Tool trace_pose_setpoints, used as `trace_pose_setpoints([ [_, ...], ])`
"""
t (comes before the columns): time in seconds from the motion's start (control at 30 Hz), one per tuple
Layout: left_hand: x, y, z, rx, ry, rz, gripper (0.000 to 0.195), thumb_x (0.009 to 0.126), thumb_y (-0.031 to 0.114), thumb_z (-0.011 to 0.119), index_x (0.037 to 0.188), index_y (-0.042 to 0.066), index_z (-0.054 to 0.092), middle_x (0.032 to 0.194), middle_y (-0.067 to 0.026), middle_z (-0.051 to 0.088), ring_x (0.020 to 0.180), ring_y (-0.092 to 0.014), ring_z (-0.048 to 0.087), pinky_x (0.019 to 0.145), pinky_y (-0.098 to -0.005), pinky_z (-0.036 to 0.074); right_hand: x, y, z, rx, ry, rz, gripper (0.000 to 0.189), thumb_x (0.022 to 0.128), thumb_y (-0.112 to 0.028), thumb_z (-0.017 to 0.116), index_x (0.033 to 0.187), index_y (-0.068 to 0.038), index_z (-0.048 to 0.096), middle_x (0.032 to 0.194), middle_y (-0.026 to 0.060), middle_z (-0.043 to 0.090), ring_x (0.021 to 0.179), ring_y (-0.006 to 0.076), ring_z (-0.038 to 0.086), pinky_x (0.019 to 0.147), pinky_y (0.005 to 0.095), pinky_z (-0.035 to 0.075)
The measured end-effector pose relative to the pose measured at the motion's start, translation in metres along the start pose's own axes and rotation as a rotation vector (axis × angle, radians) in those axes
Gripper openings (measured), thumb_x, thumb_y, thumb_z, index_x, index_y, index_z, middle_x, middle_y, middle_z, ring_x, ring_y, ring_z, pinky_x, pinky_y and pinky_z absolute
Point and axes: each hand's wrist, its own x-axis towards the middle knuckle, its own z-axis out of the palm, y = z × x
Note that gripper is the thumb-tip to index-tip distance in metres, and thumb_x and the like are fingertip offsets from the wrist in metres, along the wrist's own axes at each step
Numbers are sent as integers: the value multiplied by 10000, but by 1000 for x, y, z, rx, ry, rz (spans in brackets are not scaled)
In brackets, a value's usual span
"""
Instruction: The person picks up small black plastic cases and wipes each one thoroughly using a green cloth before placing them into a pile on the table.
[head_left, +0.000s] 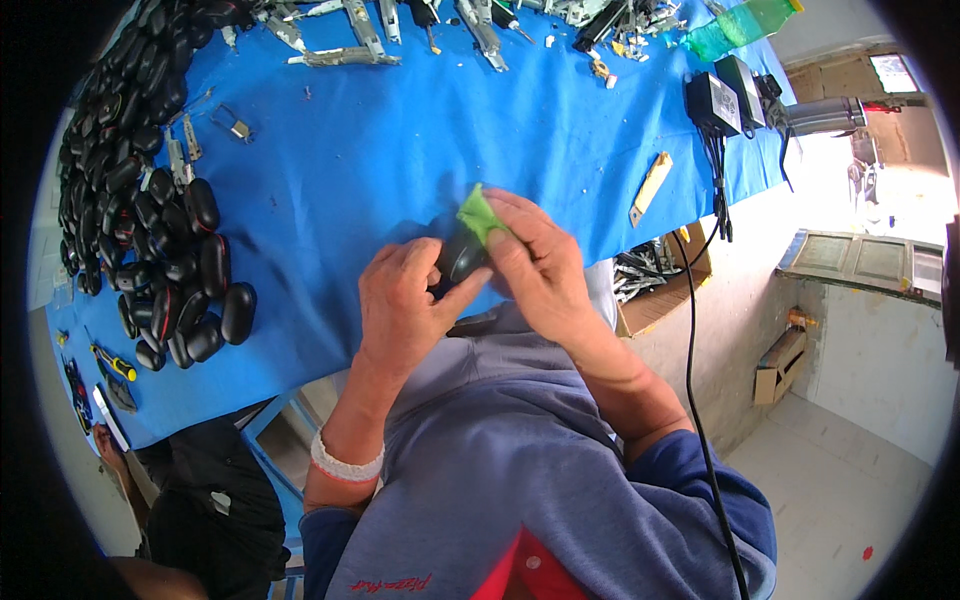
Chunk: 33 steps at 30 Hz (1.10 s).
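My left hand (405, 289) grips a rounded black plastic case (463, 256) over the front edge of the blue-covered table (360, 165). It resembles the many black cases heaped at the left. My right hand (541, 259) pinches a small bright green cloth (480, 213) between thumb and fingers. The cloth lies against the far upper side of the case. Both hands are close together, and their fingers hide part of the case.
A large heap of black cases (214, 266) covers the table's left side. Metal and plastic parts (364, 30) line the far edge. Power adapters (712, 105), a green bottle (742, 30) and a yellowish blade tool (650, 189) are right. A cardboard box (652, 311) stands below. Another person's hand (109, 446) shows lower left.
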Motion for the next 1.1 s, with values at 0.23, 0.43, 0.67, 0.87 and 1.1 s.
trace_pose_setpoints([
  [0.23, -1, 0, 0, 5, -21, 5, 316, 657, 126, 803, 726, 49, 505, 597, -51, 507, 520, -247, 508, 533, -359, 430, -11, -11, 9, -162, -60, 2, 272, 861, -34, 634, 1129, 3, 654, 1302, 234, 488, 1096, 321, 550, 911, 352, 452],
  [0.43, -1, 1, 5, 38, -29, 37, 276, 686, 113, 780, 765, 38, 527, 619, -64, 530, 548, -248, 526, 582, -351, 426, 9, 13, -10, -531, 57, -127, 249, 845, -64, 670, 1084, 2, 667, 1005, 169, 595, 885, 279, 570, 747, 337, 462],
  [0.67, -5, -4, 5, 73, -48, 63, 331, 690, 160, 814, 904, 12, 611, 653, -48, 537, 569, -215, 515, 585, -348, 433, -8, -17, 13, -177, 89, -71, 120, 817, -60, 691, 935, -41, 691, 782, 106, 614, 741, 278, 580, 629, 360, 465],
  [0.87, -2, 2, 4, 76, -70, 28, 263, 733, 153, 769, 853, 19, 576, 666, -82, 564, 599, -261, 542, 622, -367, 428, 8, -7, -7, -340, 55, -58, 99, 804, -64, 694, 900, -36, 691, 786, 116, 613, 771, 282, 578, 637, 372, 469],
  [1.1, -5, 0, 8, 81, -52, 49, 317, 723, 211, 791, 896, 9, 618, 623, -46, 511, 558, -233, 493, 606, -361, 412, -4, 11, -2, -373, 143, -208, 101, 794, -39, 684, 894, -41, 699, 823, 126, 614, 776, 284, 597, 658, 362, 489],
])
